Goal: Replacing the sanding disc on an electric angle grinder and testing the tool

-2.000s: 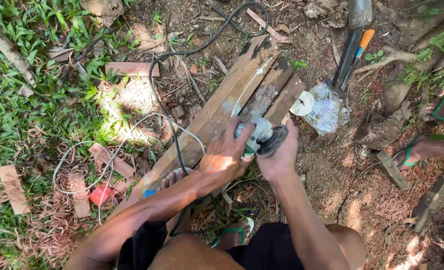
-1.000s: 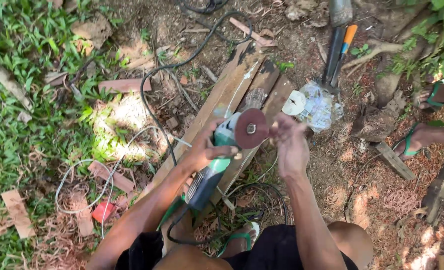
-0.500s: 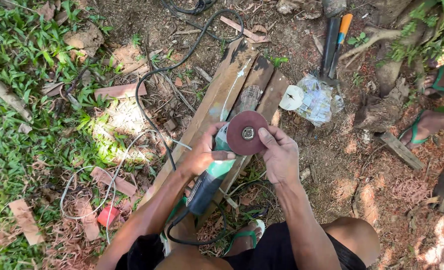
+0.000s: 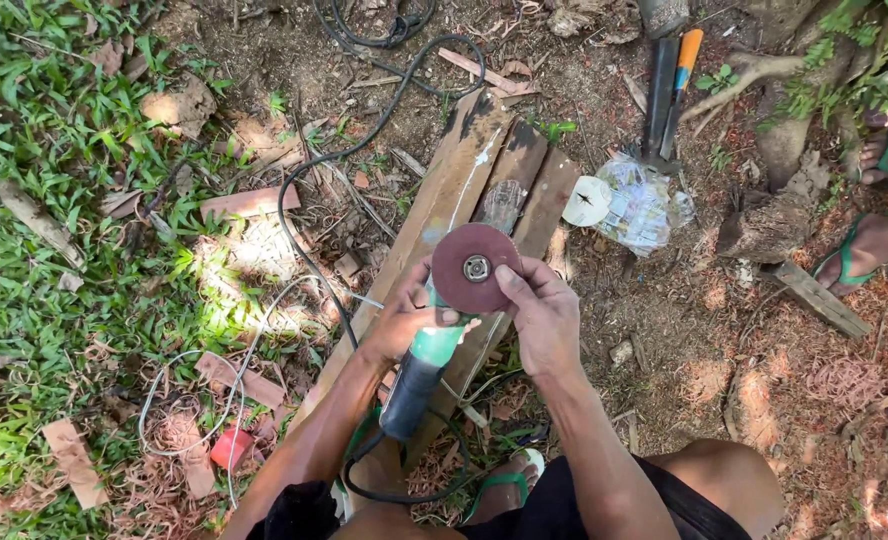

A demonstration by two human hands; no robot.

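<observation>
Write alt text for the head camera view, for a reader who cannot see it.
A person's left hand grips a green angle grinder turned disc-up, while the right hand touches the edge of its reddish-brown disc. Below them, wooden planks lie on bare dirt, with a black cable winding past toward the grass.

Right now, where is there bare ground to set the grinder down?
Bare dirt lies right of the right hand, between the planks and the wood offcut. Left of the left hand it is crowded: black cable, white wire, wood scraps. The plastic bag fills the spot above.
</observation>
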